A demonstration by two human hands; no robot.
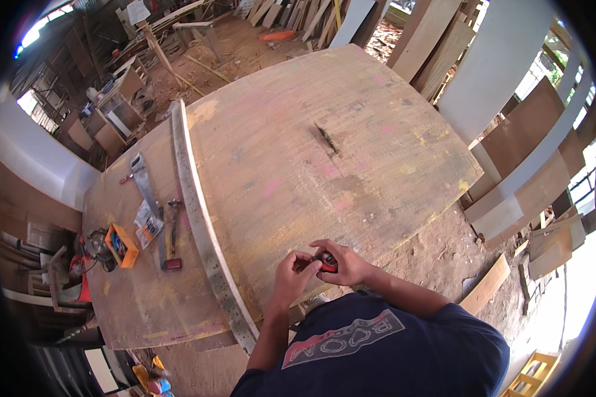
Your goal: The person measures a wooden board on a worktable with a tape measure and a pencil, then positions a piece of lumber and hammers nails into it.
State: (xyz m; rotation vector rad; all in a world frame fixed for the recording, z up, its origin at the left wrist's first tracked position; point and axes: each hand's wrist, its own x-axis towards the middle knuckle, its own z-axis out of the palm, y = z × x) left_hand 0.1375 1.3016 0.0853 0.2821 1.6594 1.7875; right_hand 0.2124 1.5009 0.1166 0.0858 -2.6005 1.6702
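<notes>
Close to my body, at the near edge of a large wooden table (pixel 265 145), both hands meet around a small red and black tape measure (pixel 328 263). My right hand (pixel 348 266) wraps its fingers round the case from the right. From the left, my left hand (pixel 293 275) is closed, with thumb and fingertips pressed at the tape measure's side. Whether any blade is pulled out is too small to tell. A long, narrow strip of board (pixel 202 225) with a pale edge lies lengthwise on the table, just left of my left forearm.
Left of the strip lie a handsaw (pixel 142 180), a hammer (pixel 173 221), a plastic packet (pixel 148 223) and an orange box (pixel 122 245) of small items. The tabletop has a dark slot (pixel 326 139). Boards (pixel 530 132) lean along the right; a yellow wooden frame (pixel 534 374) stands lower right.
</notes>
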